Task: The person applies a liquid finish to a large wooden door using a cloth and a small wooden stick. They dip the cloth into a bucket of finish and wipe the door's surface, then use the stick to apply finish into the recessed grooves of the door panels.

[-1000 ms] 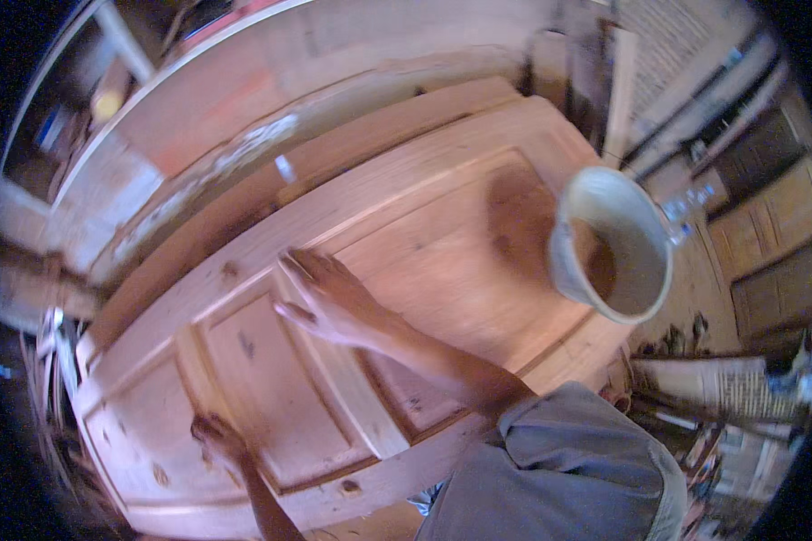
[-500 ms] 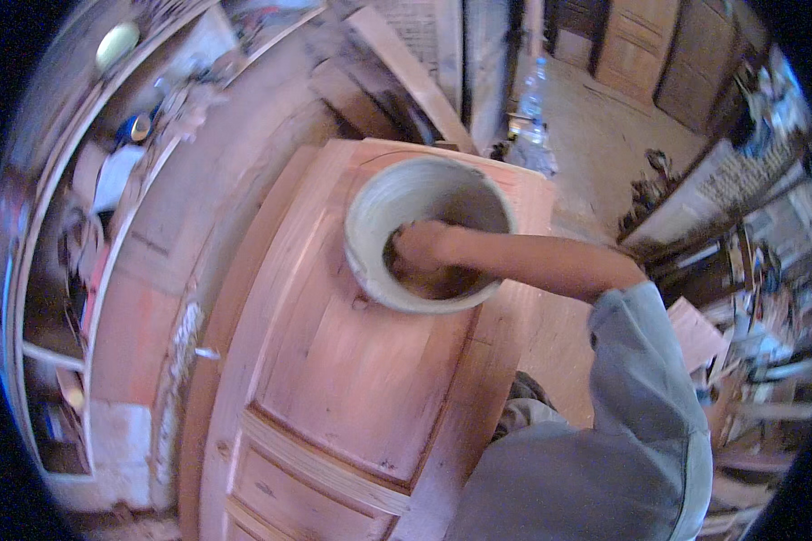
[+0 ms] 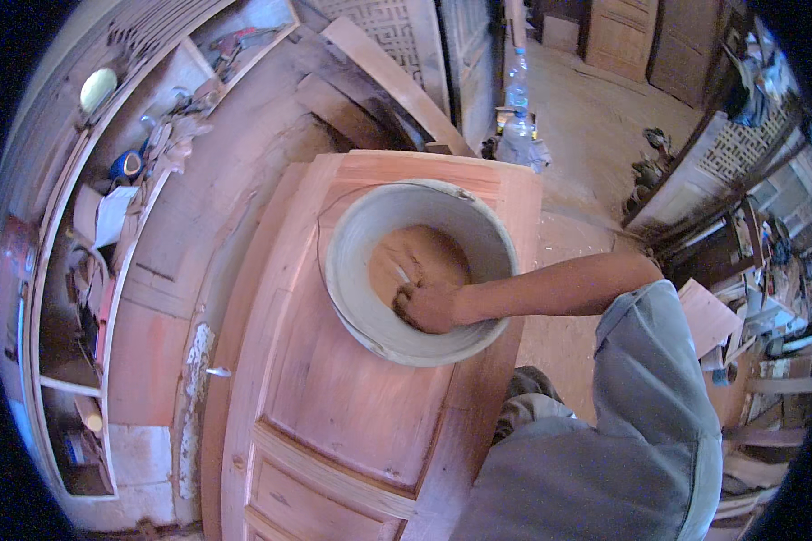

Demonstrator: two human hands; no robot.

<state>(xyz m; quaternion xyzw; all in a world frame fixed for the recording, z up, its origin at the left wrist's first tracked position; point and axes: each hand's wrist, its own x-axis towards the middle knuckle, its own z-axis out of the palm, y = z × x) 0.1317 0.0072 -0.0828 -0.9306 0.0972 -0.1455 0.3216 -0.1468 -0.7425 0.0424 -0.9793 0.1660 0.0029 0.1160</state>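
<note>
My right hand [image 3: 429,305] reaches into a grey-white bucket [image 3: 350,279] with a thin wire handle, its fingers curled down at the reddish-brown powder [image 3: 410,242] inside. A small pale thing shows at the fingertips, too small to name. The bucket stands on the upper end of a pale reddish wooden panelled door [image 3: 343,406], which lies flat with another board along its left side. My left hand is not in view.
Cluttered shelving [image 3: 96,257] runs along the left. Boards [image 3: 397,81] and plastic bottles [image 3: 516,86] are beyond the door. At the right are the dusty floor [image 3: 595,144], upright wooden doors [image 3: 618,36] at the back and piled timber offcuts [image 3: 704,316].
My view has turned toward the bucket end of the door. My right hand has left the door and dipped into the bucket. My left hand, earlier on the panels, has left the view.
</note>
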